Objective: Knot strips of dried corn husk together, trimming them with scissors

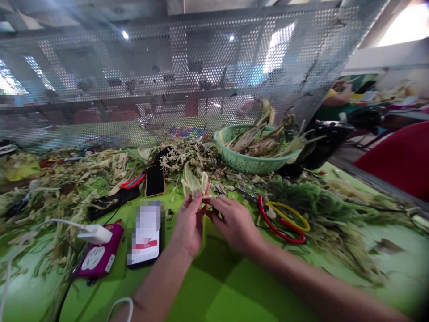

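Pale strips of corn husk [191, 180] stand up from my left hand [190, 221], pinched between its thumb and fingers. From the right, my right hand [231, 219] meets it, its fingertips closed together at the lower end of the husk. What exactly lies between those right fingertips is partly hidden. To the right of my hands lie scissors [295, 239] with one red and one yellow handle loop, blades pointing toward the husk pile. A phone with a lit screen [146, 232] is on the table left of my left hand.
A green basket [248, 164] of dry husks stands behind, before a perforated metal panel [144, 67]. Husk scraps [110, 165] cover much of the green table. At left are a dark phone [155, 181], a red cutter [133, 180] and a purple extension socket [100, 259] with cables.
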Demonstrator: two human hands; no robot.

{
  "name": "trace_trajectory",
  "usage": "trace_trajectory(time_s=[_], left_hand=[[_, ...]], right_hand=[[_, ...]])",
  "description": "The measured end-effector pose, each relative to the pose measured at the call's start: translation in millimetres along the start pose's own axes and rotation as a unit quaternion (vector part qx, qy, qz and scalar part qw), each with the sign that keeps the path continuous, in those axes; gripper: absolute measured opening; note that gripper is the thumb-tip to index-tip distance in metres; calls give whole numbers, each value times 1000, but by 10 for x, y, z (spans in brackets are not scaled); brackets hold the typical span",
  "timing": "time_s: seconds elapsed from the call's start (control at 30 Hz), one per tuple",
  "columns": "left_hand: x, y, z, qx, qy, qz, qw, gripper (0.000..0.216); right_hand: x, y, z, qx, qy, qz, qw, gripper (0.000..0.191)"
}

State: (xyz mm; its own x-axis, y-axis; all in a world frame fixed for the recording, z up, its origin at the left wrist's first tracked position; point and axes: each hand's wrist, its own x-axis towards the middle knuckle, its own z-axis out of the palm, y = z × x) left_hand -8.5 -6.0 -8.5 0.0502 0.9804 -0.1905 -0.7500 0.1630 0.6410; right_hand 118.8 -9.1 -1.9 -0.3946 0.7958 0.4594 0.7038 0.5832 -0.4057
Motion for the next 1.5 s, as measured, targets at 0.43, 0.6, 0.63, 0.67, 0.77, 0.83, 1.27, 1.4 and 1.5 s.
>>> trace_trajectory(time_s=[0.43, 0.6, 0.63, 0.67, 0.77, 0.83, 1.27, 1.4, 1.5], left_hand=[[-92, -264, 100, -26, 31, -19, 999, 25], [-85, -255, 95, -6, 20, -14, 1000, 25], [-75, -241, 83, 2, 21, -6, 1000, 26], [-62, -222, 67, 12, 25, 4, 1000, 26], [-24, -156, 18, 50, 51, 33, 997, 27], [-7, -111, -3, 82, 61, 38, 994, 27], [13, 37, -46, 203, 51, 40, 977, 33], [25, 58, -56, 201, 48, 18, 978, 31], [55, 52, -90, 219, 52, 37, 974, 33]], right_hand=[[-6, 57, 237, 327, 51, 189, 925, 5], [-11, 51, 235, 360, 38, 198, 911, 7], [-14, 51, 231, 353, 33, 196, 914, 6], [-16, 52, 223, 343, 25, 192, 919, 5], [-15, 59, 179, 302, -15, 170, 938, 3], [-8, 72, 138, 272, -33, 162, 948, 6], [-17, 148, 46, 265, -42, 188, 945, 2], [-13, 154, 41, 275, -62, 194, 940, 1], [-9, 147, 33, 290, -83, 191, 934, 1]])
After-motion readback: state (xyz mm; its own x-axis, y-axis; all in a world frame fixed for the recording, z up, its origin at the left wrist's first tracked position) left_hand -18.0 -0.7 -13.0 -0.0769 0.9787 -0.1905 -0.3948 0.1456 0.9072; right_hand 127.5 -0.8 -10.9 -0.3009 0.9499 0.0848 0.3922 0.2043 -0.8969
